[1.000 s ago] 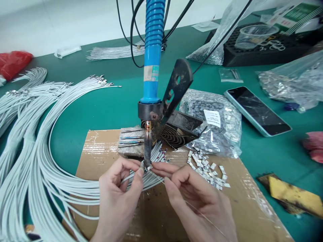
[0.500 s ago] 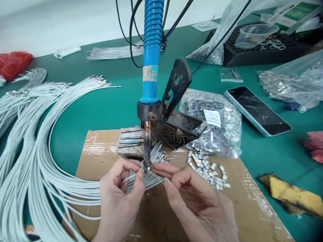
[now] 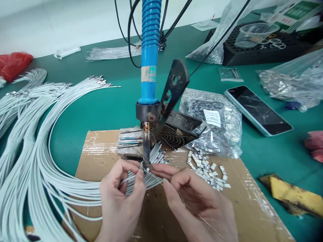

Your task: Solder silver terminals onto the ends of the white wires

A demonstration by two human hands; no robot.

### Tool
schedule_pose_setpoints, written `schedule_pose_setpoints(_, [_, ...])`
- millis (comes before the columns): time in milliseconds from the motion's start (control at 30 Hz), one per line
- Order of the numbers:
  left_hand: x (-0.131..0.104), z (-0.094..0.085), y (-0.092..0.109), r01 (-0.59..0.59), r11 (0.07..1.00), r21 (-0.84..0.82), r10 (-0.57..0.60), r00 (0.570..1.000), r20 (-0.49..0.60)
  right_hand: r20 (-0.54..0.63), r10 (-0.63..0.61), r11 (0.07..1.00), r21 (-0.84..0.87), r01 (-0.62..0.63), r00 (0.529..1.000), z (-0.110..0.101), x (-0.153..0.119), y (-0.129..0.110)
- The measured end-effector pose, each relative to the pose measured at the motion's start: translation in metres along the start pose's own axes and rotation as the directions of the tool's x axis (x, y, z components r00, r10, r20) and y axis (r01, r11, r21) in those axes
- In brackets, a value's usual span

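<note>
A soldering iron [image 3: 148, 80] with a blue handle stands tip-down in a black metal holder [image 3: 174, 80]. Right beside its tip [image 3: 146, 151], my left hand [image 3: 123, 195] pinches the end of a white cable between thumb and fingers. A tiny bright piece shows at that end, too small to make out. From the other side, my right hand [image 3: 196, 198] grips a thin solder wire [image 3: 202, 219], which runs under the palm and reaches the tip. Behind the fingers lie the ends of more white cables [image 3: 157, 156].
Small metal pieces [image 3: 219, 176] lie scattered on the cardboard [image 3: 98, 148], right of the iron. Long bundles of white cables [image 3: 37, 158] fill the left. A plastic bag of parts [image 3: 212, 122], a phone [image 3: 259, 111] and a yellow sponge [image 3: 295, 195] are at the right.
The soldering iron has shifted slightly to the left in view. Both hands keep their grips by the tip, with my right thumb a little further left.
</note>
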State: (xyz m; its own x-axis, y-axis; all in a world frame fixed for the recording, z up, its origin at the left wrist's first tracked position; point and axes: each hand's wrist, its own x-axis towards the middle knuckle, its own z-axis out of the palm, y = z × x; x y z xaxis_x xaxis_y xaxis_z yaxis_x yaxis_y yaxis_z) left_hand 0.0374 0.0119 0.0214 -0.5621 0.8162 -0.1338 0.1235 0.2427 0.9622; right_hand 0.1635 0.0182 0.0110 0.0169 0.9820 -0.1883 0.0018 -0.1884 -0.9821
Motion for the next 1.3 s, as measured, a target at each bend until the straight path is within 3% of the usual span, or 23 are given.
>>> schedule_pose_setpoints(433, [0.001, 0.002, 0.004, 0.024, 0.999, -0.025, -0.024, 1.000, -0.011, 0.029, -0.019, 0.999, -0.027, 0.020, 0.999, -0.001, 0.002, 0.003])
schedule_pose_setpoints(600, [0.001, 0.002, 0.005, 0.022, 0.998, -0.052, -0.023, 1.000, -0.014, -0.029, -0.005, 0.999, 0.048, 0.006, 1.000, 0.005, 0.000, 0.001])
schedule_pose_setpoints(1200, [0.005, -0.006, -0.005, -0.059, 0.998, 0.015, 0.059, 0.998, 0.030, -0.054, -0.007, 0.999, 0.045, 0.010, 0.998, 0.009, -0.002, -0.003])
schedule_pose_setpoints(1300, [0.007, -0.009, -0.008, -0.101, 0.995, -0.004, 0.101, 0.992, 0.079, -0.050, 0.000, 0.998, 0.066, 0.004, 0.999, 0.010, -0.002, -0.002])
